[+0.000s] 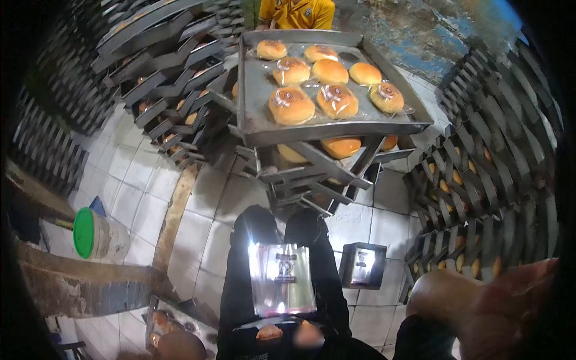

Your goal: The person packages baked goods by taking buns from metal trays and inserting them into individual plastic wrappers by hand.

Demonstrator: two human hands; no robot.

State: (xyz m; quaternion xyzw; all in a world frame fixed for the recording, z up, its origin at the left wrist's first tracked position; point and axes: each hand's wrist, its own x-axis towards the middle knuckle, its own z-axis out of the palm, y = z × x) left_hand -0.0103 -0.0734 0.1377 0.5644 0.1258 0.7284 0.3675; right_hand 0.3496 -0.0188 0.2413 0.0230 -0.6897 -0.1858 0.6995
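Observation:
A stack of clear printed plastic bags point(283, 281) lies across the person's dark-clothed thighs. Beyond the knees, a metal tray point(258, 128) holds several round buns, some wrapped in clear plastic. What looks like my left hand point(182, 345) shows partly at the bottom left, beside a low tray point(203, 329) with brown buns; its fingers cannot be made out. My right hand point(510, 300) is large and blurred at the lower right, away from the bags, its fingers lost toward the dark image edge. Whether it holds anything cannot be seen.
More trays of buns are stacked crosswise under the front tray, at the left point(174, 90) and at the right point(474, 180). A box with bags point(363, 266) stands on the tiled floor. A green-lidded bucket point(114, 238) is left. Another person in yellow point(297, 13) is behind the tray.

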